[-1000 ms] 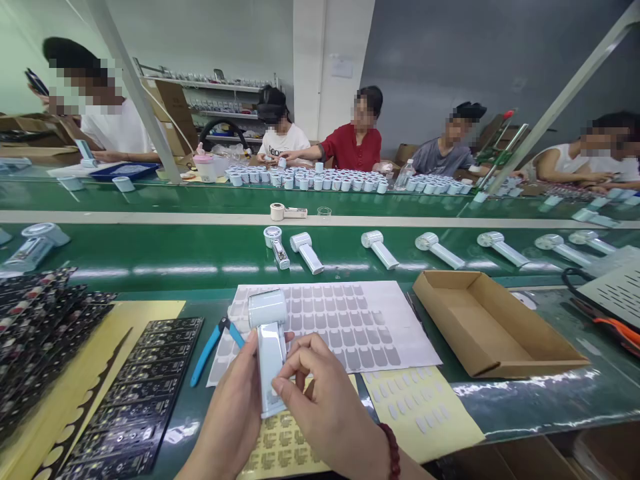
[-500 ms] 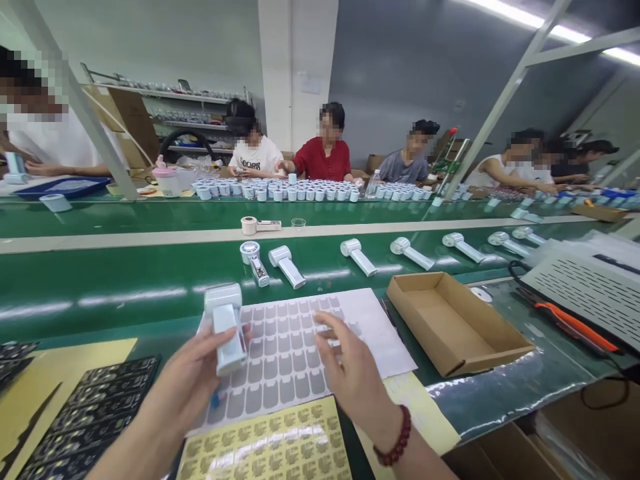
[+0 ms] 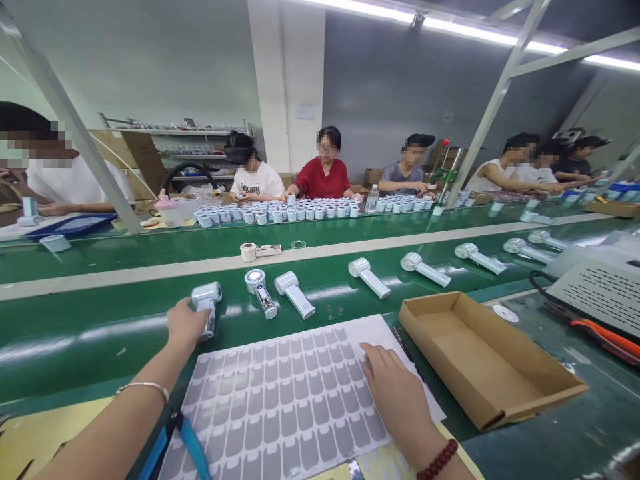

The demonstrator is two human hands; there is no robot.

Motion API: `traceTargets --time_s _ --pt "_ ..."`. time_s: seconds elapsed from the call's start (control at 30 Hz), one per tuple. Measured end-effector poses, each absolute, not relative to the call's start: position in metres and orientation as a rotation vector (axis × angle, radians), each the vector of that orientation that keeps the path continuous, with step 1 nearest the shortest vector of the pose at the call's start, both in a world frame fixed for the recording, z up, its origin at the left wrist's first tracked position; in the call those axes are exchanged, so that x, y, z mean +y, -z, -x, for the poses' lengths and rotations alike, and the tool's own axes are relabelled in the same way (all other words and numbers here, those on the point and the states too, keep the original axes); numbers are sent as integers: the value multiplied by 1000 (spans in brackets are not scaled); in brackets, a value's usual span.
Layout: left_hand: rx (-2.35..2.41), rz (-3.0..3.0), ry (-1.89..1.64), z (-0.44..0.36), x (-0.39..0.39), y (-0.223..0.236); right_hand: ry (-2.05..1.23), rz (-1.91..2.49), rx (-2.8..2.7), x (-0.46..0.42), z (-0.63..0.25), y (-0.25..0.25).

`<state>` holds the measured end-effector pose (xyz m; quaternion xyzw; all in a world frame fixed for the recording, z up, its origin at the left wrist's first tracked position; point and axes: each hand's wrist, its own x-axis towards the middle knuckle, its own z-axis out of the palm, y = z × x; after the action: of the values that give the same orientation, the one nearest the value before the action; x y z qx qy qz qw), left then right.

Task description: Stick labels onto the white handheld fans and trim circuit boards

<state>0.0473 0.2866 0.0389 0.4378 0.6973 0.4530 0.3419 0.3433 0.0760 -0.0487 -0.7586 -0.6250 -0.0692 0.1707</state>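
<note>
My left hand [image 3: 185, 323] reaches out to the green belt, fingers closed around a pale blue-white handheld fan [image 3: 207, 293]. The fan's round head points up and away, and its handle is partly hidden by my fingers. My right hand [image 3: 393, 381] rests over the right side of a sheet of grey stickers [image 3: 267, 387], fingers loosely stretched and slightly bent, holding nothing that shows. Blue-handled pliers [image 3: 193, 445] lie on the sheet's lower left corner. Just right of my left hand, a fan with its handle uncovered [image 3: 261, 293] lies on the belt.
More fans [image 3: 369, 277] lie spaced along the green belt [image 3: 125, 320]. An open cardboard tray [image 3: 493, 360] stands right of the sheet, near a grey slotted box [image 3: 600, 293] and orange-handled tool [image 3: 607, 340]. Across the belt, co-workers sit behind rows of small white cups [image 3: 280, 212].
My left hand has carried the fan forward and left, from above the sheet onto the belt. My right hand has shifted right across the sheet. The camera view has tilted upward.
</note>
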Motion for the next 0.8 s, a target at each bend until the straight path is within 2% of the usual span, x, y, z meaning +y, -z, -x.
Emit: traceTargets --time_s 0.13,0.27,0.37,0.47,0.67,0.8 --pt "1842 -1419 -968 -80 293 -36 308 2096 -1787 80 -346 60" --pt "1808 -1385 -728 -127 304 -21 418 2040 -1776 78 -350 65" --pt "1776 -1224 -716 -145 309 -17 499 1973 -1710 74 -352 66" --pt "1669 -1027 -796 -143 300 -26 365 1932 -1661 70 -353 63" --pt "1218 -785 -979 -107 221 -57 120 1978 -1629 69 -354 50" --pt "975 -743 -1035 -74 148 -52 43 2012 -1603 69 -352 44"
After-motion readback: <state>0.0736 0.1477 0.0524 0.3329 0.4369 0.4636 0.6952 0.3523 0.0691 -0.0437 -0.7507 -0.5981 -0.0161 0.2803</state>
